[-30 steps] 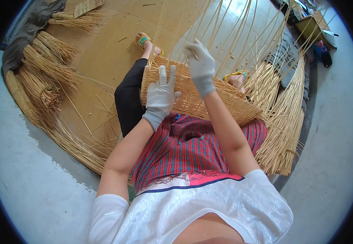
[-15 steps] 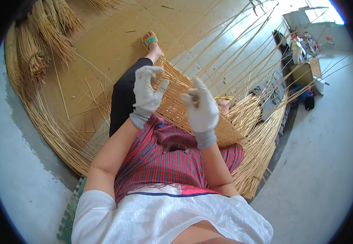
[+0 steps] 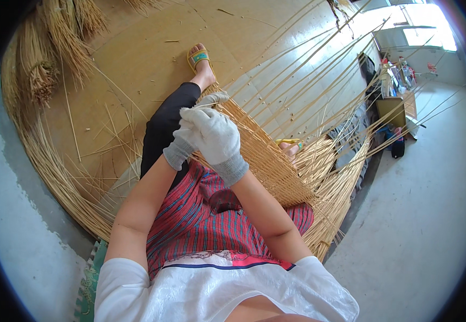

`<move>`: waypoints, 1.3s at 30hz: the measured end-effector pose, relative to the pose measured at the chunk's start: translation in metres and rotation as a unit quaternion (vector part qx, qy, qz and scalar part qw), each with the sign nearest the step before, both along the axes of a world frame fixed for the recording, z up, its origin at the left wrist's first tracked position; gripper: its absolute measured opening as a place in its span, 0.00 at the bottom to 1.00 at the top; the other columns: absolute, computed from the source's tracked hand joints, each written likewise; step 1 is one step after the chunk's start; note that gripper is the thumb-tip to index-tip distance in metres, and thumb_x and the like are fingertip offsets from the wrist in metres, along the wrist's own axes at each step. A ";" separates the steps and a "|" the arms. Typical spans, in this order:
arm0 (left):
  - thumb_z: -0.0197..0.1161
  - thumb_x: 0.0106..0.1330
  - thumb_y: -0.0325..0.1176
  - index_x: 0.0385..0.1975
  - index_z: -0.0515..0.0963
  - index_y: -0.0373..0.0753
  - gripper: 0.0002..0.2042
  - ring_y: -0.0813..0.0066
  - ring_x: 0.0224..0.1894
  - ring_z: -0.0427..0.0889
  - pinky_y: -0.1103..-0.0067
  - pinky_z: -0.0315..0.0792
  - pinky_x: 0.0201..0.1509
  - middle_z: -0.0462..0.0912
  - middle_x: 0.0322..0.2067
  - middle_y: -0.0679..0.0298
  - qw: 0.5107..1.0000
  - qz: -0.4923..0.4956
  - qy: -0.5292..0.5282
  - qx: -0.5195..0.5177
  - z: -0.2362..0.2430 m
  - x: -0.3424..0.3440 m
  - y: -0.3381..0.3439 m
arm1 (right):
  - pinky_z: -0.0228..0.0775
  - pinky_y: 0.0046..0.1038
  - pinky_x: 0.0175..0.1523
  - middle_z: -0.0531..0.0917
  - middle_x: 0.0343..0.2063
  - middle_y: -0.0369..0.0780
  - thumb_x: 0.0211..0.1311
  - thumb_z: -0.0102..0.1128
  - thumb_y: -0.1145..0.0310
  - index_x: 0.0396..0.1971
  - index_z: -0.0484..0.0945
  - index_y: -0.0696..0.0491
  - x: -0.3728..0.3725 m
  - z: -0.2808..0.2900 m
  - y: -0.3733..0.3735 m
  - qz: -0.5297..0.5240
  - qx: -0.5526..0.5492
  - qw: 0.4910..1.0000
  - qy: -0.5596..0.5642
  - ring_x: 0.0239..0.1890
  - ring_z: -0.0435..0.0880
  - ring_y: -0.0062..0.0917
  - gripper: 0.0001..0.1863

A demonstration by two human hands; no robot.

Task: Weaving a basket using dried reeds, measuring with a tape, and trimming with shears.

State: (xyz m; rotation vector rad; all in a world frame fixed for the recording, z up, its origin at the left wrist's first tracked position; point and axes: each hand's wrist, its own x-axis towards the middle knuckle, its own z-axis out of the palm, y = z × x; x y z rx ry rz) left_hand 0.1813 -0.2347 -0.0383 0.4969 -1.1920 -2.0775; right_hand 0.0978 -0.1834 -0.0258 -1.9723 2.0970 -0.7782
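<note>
Head view: the left hand in a white knit glove with a grey cuff (image 3: 186, 138) and the right hand in a matching white knit glove (image 3: 217, 138) are together, the right partly covering the left. Whether a strand is pinched between them cannot be told. The straw-coloured rectangular woven wicker piece (image 3: 268, 155) lies behind and to the right of both hands, its lower corner on the red striped cloth (image 3: 184, 228) over the lap.

The step appears to be handwork at the weave's left end. Recommended practice: brace the piece against the lap, keep finger tension even, and bend any strand gradually, since dry cane may crack. Keep the long loose stakes, fanning out beyond the hands to the right, uncrossed.

Surface: tan flooring (image 3: 136, 45) extends ahead and left of the hands, littered with short offcuts; pale, glossy flooring (image 3: 259, 88) lies ahead-right. Room: tied straw-coloured stalk bundles (image 3: 38, 80) lie far left of the hands; an olive box (image 3: 391, 111) stands far right, below a bright opening.
</note>
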 end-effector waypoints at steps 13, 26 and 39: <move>0.60 0.66 0.33 0.58 0.75 0.31 0.21 0.67 0.62 0.75 0.74 0.68 0.65 0.77 0.58 0.55 0.958 0.158 -0.103 -0.215 -0.001 0.013 0.013 | 0.77 0.33 0.38 0.85 0.33 0.36 0.53 0.73 0.67 0.42 0.84 0.47 0.024 0.104 0.033 -0.065 -0.040 0.997 -0.002 0.33 0.84 0.32 0.15; 0.69 0.61 0.30 0.59 0.76 0.34 0.24 0.66 0.56 0.81 0.76 0.71 0.64 0.83 0.53 0.56 0.890 0.211 -0.263 -0.308 0.011 0.021 0.021 | 0.75 0.36 0.42 0.85 0.32 0.36 0.49 0.71 0.72 0.34 0.84 0.49 0.006 0.081 0.055 -0.010 -0.167 0.986 0.007 0.35 0.83 0.35 0.10; 0.79 0.55 0.35 0.45 0.80 0.35 0.21 0.78 0.45 0.80 0.79 0.74 0.54 0.85 0.43 0.63 0.949 0.174 -0.248 -0.087 0.020 0.009 0.005 | 0.68 0.35 0.50 0.84 0.31 0.36 0.54 0.71 0.69 0.29 0.82 0.50 -0.035 0.062 0.044 -0.206 -0.121 0.971 -0.001 0.38 0.80 0.33 0.05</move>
